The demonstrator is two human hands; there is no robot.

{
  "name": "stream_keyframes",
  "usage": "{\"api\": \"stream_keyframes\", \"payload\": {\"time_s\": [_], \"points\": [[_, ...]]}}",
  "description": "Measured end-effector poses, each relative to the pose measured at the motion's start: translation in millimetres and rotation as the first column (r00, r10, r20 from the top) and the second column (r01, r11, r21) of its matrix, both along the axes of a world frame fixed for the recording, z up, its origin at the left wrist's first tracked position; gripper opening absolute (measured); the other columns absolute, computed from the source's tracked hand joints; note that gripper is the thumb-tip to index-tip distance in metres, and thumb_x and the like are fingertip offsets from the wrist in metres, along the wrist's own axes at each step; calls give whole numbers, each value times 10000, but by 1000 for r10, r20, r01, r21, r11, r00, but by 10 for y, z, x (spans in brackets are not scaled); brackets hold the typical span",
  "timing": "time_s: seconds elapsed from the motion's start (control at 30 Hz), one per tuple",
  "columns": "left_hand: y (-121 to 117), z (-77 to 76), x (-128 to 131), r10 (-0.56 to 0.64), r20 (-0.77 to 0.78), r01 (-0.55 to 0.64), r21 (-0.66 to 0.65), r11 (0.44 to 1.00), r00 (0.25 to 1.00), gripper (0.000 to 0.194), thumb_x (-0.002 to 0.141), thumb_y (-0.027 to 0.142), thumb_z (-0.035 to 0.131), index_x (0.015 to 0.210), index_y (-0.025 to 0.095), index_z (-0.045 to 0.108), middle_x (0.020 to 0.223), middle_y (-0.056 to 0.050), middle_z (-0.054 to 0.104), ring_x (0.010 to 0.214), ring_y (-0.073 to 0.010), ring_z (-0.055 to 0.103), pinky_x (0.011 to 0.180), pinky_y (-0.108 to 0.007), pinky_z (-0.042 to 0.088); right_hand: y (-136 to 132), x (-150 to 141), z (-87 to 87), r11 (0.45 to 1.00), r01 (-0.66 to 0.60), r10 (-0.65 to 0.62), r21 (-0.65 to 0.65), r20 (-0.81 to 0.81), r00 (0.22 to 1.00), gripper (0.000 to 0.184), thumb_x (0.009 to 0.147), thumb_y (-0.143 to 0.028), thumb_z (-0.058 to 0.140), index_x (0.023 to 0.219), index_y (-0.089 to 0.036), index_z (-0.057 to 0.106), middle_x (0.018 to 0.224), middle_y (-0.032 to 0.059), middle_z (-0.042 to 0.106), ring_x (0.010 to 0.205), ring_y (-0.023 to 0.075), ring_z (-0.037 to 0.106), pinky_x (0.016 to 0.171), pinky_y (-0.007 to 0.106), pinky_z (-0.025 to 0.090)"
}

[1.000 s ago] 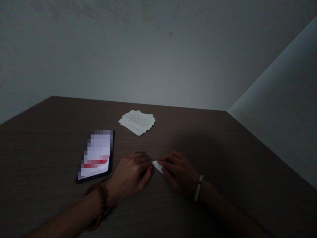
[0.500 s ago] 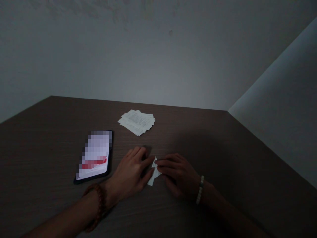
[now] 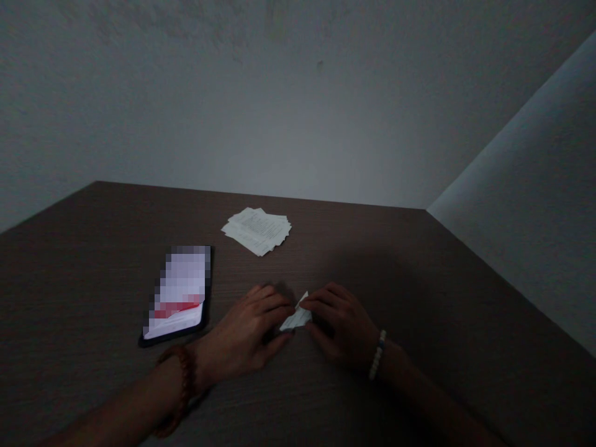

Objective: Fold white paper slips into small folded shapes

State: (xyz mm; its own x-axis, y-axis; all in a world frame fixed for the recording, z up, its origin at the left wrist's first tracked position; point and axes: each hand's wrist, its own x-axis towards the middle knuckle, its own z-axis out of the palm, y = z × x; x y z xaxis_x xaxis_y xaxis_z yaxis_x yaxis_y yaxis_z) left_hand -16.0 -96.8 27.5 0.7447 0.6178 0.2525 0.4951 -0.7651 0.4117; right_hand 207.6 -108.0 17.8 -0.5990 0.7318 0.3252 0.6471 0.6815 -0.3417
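Note:
Between my hands, low over the table, is a small folded piece of white printed paper (image 3: 298,319). My left hand (image 3: 251,326) grips its left edge, with the index finger on top and the thumb by the lower edge. From the other side my right hand (image 3: 342,323) pinches the paper between its fingers and thumb. One pointed corner sticks up between the fingertips. Part of the paper is hidden beneath the fingers. A brown beaded bracelet is on my left wrist, a pale beaded one on my right.
A loose stack of printed paper sheets (image 3: 258,231) lies farther back on the dark wooden table (image 3: 354,226). To the left lies a tablet or large phone (image 3: 179,292) with a lit, blurred screen. A pale wall (image 3: 298,112) stands behind the table, another at the right.
The paper has turned and shifted slightly right; its lower strip no longer points down toward me. My fingers have changed their hold on it. The stack and the lit device have stayed put.

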Motion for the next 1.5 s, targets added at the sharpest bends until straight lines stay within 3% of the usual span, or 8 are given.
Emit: {"api": "stream_keyframes", "payload": {"time_s": [0.7,0.87,1.13,1.5], "points": [[35,-115,-4,28,33,-32,117,993,999,161,886,176,517,863,188,676,926,-42,640,871,-204,532,781,-365,434,15,21,-13,995,-39,34,94,58,998,201,866,-273,573,1048,-205,625,1010,60,651,914,206,519,817,372,432],[23,-112,7,33,24,-37,165,986,999,196,913,189,481,878,182,675,920,-43,643,855,-206,533,762,-368,432,17,12,-6,993,-37,30,111,63,998,197,858,-283,587,1035,-209,630,988,59,652,915,202,519,819,364,425],[12,-77,-7,10,19,-12,138,990,1000,181,900,233,495,942,164,657,947,-59,629,888,-213,520,793,-379,435,45,8,-9,987,-57,36,151,142,989,175,919,-239,500,1030,-201,629,962,52,638,898,189,505,818,348,420],[40,-131,-7,-4,37,-1,146,989,999,200,908,162,463,869,166,659,876,-47,630,839,-197,520,765,-355,425,29,4,-29,993,-51,45,103,51,998,148,903,-240,527,947,-172,651,964,60,630,923,190,513,847,357,459]]}}
